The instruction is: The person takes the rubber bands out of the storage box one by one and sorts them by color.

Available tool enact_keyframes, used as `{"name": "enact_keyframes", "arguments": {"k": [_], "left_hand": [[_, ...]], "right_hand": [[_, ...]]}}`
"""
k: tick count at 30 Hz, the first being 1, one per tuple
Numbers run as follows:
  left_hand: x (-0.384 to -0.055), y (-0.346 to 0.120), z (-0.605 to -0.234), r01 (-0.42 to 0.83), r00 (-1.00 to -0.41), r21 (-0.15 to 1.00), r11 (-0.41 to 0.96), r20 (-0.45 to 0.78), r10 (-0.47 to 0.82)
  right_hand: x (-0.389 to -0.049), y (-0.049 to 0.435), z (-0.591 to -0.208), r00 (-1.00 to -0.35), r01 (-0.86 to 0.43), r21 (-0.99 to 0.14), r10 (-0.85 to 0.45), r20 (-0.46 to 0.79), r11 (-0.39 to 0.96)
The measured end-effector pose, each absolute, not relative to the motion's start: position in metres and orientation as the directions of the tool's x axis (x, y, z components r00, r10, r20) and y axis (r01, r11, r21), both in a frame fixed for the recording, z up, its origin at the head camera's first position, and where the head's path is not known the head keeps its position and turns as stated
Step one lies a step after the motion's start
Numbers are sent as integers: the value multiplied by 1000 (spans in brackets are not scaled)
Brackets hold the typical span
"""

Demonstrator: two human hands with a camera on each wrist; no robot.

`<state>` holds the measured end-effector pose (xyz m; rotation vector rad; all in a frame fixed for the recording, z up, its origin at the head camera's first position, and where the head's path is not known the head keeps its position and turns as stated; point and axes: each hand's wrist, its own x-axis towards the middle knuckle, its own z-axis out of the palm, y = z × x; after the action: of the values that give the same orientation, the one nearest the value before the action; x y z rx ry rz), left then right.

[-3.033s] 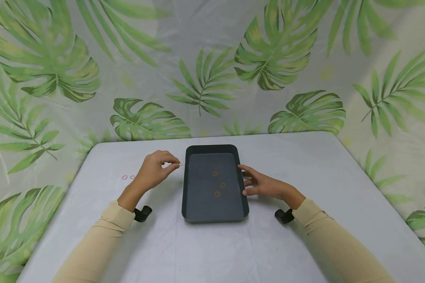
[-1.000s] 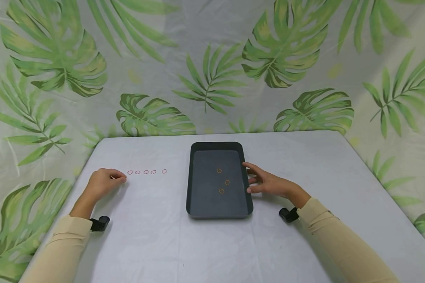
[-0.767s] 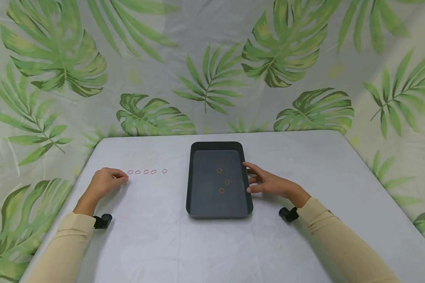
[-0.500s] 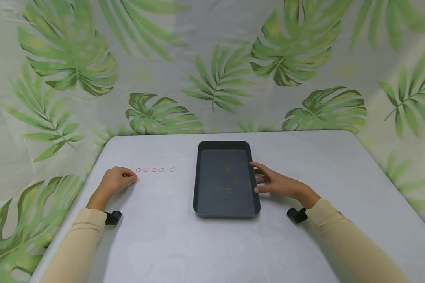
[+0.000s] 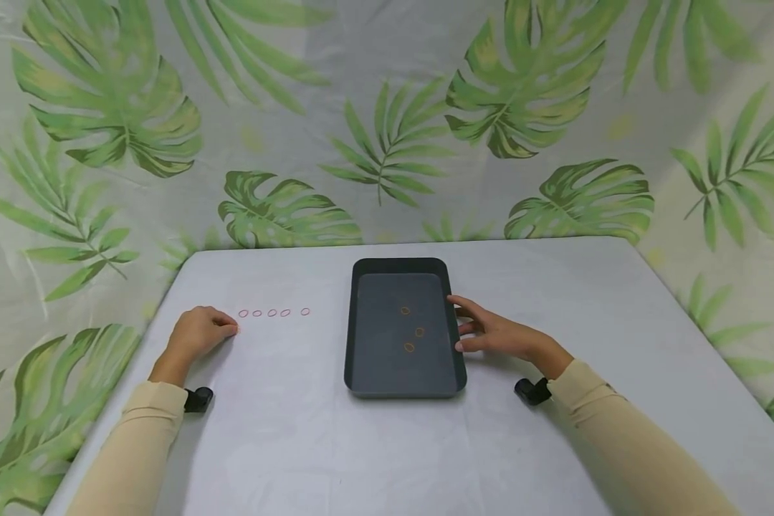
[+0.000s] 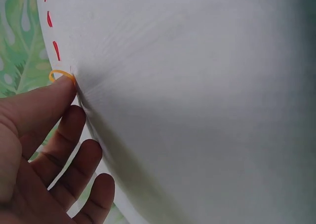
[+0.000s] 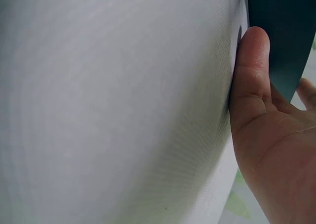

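Note:
My left hand (image 5: 200, 335) is low over the left part of the white table, just to the left of a row of several small red rubber bands (image 5: 271, 312). In the left wrist view, an orange rubber band (image 6: 61, 73) shows at the thumb tip, pinched by the left hand. A dark grey rectangular tray (image 5: 403, 376) lies near the table's middle with three orange rubber bands (image 5: 409, 347) on its floor. My right hand (image 5: 499, 335) rests against the tray's right wall with its fingers spread and relaxed, and the thumb touches the side in the right wrist view.
White cloth covers the table (image 5: 284, 444). A leaf-patterned curtain (image 5: 387, 129) hangs behind it and along both sides. Black wrist cameras (image 5: 200, 399) sit under both forearms.
From beside the tray's left wall, my left hand has travelled left with the orange rubber band to the end of the red row, now lower at the table. My right hand stays against the tray.

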<state>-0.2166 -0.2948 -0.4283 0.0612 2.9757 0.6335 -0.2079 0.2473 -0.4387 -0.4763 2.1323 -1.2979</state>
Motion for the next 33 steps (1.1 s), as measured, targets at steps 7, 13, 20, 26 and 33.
{"name": "enact_keyframes", "arguments": {"k": [7, 13, 20, 26, 33], "left_hand": [[-217, -294, -428, -2, -996, 417, 909, -81, 34], [-218, -295, -429, 26, -996, 419, 908, -65, 58], [-217, -289, -419, 75, -996, 470, 879, 81, 42], [-215, -251, -394, 268, -934, 504, 821, 345, 93], [-209, -173, -364, 498, -860, 466, 732, 372, 349]], "right_hand": [[-207, 248, -439, -761, 2, -889, -576, -299, 458], [-207, 250, -439, -763, -8, -886, -576, -294, 463], [-207, 251, -438, -762, -13, -886, -578, -291, 463], [-207, 249, -438, -756, 4, -891, -582, -300, 454], [-207, 247, -438, -759, 9, -891, -577, -302, 454]]}}
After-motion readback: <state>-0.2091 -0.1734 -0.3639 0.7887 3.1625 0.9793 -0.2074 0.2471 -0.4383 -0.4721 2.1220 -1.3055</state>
